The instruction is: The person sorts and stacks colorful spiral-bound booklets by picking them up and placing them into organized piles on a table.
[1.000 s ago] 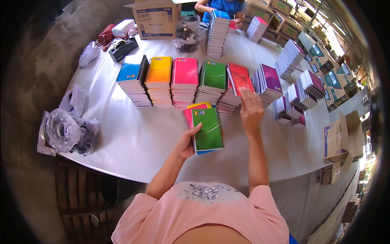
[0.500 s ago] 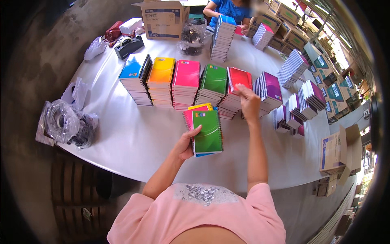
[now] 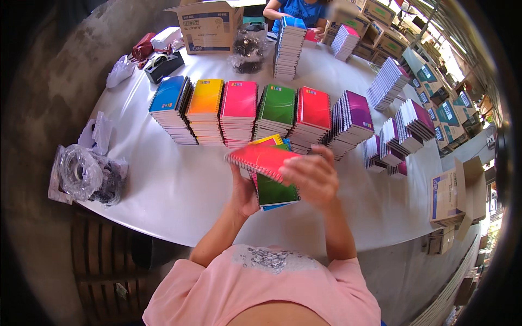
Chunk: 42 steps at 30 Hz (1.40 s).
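Note:
My left hand [image 3: 245,194] grips a small bundle of spiral notebooks. A green notebook [image 3: 276,191] is uppermost in that bundle, with yellow, pink and blue edges peeking out beneath. Closed on a red spiral notebook [image 3: 263,158], my right hand [image 3: 312,174] holds it tilted over the green one, partly covering it. Beyond my hands runs a row of notebook stacks: blue [image 3: 169,98], yellow [image 3: 205,96], pink [image 3: 239,100], green [image 3: 277,103], red [image 3: 314,106] and purple [image 3: 359,111].
Bagged black coils [image 3: 89,171] lie at the table's left. A tape dispenser [image 3: 165,66] and a carton [image 3: 211,32] stand farther back. Across the table, a person in blue [image 3: 304,10] sits behind a tall notebook stack [image 3: 290,51]. More purple notebooks [image 3: 416,119] and an open carton [image 3: 447,195] are at right.
My right hand has come back from the red stack toward my left hand, bringing a red notebook over the bundle. My left hand keeps its hold.

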{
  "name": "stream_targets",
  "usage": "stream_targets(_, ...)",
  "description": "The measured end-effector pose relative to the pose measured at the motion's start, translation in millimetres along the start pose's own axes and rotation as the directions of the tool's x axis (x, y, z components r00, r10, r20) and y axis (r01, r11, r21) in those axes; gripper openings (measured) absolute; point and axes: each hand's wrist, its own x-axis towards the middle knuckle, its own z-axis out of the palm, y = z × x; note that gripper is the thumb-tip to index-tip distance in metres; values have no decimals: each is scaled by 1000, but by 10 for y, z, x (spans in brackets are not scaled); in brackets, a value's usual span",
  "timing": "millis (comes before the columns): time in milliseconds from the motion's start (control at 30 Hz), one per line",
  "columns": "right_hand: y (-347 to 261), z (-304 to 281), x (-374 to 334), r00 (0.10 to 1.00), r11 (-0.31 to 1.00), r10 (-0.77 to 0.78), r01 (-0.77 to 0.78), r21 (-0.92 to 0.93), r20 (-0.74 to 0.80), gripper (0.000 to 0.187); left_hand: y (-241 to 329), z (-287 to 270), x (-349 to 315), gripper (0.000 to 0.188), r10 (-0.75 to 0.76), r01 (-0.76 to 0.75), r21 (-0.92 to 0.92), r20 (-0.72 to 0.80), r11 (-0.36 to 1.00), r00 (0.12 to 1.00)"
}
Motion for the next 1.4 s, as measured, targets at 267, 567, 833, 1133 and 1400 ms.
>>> stream_targets(267, -366, -7, -229, 847, 972, 221, -232, -39, 483, 37, 32, -232, -68, 76, 31, -28, 105, -30, 994, 999)
stream_targets(567, 1456, -637, -560, 780, 565, 625, -482, -670, -34, 51, -30, -118, 0, 50, 18, -16, 15, -105, 1000, 994)
stream_targets(833, 972, -424, -862, 666, 635, 703, -432, 640, -249, 20, -19, -136, -60, 53, -18, 27, 58, -153, 998, 988)
stream_targets(1133, 640, -240, -152, 745, 645, 351, -632, 430, 568, 32, -146, -101, -140, 65, -143, 152, 104, -88, 983, 986)
stream_targets(1400, 1650, -664, -723, 727, 705, 681, -615, -353, 93, 38, -213, -169, -128, 56, -228, 222, -59, -108, 973, 968)
